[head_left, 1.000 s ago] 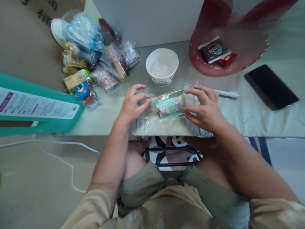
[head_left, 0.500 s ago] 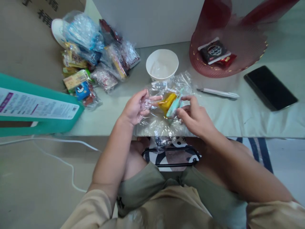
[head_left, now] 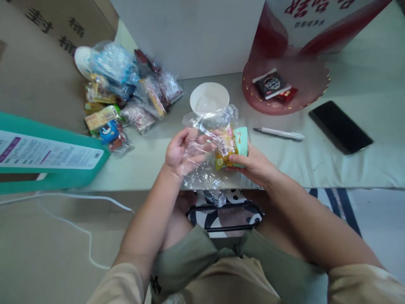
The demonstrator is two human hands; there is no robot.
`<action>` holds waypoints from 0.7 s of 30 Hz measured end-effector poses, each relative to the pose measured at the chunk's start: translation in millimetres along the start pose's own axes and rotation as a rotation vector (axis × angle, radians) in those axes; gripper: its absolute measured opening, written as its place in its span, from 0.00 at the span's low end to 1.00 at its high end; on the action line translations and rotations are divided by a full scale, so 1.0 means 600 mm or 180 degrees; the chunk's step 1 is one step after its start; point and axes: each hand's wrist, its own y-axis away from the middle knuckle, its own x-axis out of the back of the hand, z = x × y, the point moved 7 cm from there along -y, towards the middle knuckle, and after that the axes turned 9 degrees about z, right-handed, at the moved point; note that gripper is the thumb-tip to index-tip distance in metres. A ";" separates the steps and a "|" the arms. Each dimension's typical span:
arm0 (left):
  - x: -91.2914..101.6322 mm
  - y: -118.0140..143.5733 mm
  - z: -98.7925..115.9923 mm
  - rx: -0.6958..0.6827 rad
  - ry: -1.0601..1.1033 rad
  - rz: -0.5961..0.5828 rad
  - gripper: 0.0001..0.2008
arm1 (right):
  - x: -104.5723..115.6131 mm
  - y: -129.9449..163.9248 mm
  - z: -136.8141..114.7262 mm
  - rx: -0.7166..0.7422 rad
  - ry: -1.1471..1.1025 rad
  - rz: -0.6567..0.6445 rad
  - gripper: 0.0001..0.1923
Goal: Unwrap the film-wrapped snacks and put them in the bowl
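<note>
A clear plastic bag (head_left: 202, 171) is spread crinkled over the near table edge, its lower end hanging past it. My left hand (head_left: 185, 154) holds the bag from the left, fingers stretched under or inside the film and thumb apart. On the bag's right side, my right hand (head_left: 257, 164) is closed on small snack packets: a yellow one (head_left: 224, 147) and a mint-green one (head_left: 242, 141) pressed together. Clear film partly covers the yellow packet. Just beyond the bag stands a white paper bowl (head_left: 209, 98).
Bagged snacks (head_left: 137, 112) lie heaped at the left, beside a green container (head_left: 63, 177). A pink ribbed plate (head_left: 306, 95) holds a black packet (head_left: 271, 84) and a red packet (head_left: 287, 94). A white pen (head_left: 278, 133) and a phone (head_left: 341, 126) lie at the right.
My right hand has turned the snack packets so that their faces show, gripping them from below right. The head view has shifted slightly, and more of the red-and-white box shows.
</note>
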 end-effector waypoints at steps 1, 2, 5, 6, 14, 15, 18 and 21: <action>0.010 -0.001 0.010 -0.0118 0.0236 0.0082 0.22 | 0.000 0.001 -0.001 -0.0029 -0.0030 -0.0114 0.39; 0.021 -0.001 0.020 -0.0217 0.0530 0.0170 0.20 | -0.001 0.003 -0.002 -0.0073 -0.0048 -0.0250 0.38; 0.053 0.000 0.042 -0.0301 0.1568 0.0456 0.17 | 0.006 0.018 -0.006 -0.0203 -0.0060 -0.0537 0.36; 0.062 0.001 0.046 -0.0301 0.1832 0.0538 0.16 | 0.013 0.022 -0.011 -0.0195 -0.0080 -0.0526 0.35; 0.069 -0.002 0.058 -0.0255 0.2392 0.0400 0.16 | 0.111 0.009 -0.157 0.1188 -0.0658 0.1126 0.17; 0.066 -0.003 0.057 -0.0193 0.2429 0.0355 0.16 | 0.119 0.006 -0.172 0.1333 -0.0671 0.1289 0.16; 0.067 -0.005 0.055 -0.0224 0.2139 0.0360 0.14 | 0.124 0.004 -0.163 0.1349 -0.0319 0.1648 0.26; 0.076 -0.009 0.053 -0.0480 0.1427 0.0512 0.14 | 0.088 0.029 -0.122 0.1798 0.0809 0.1618 0.23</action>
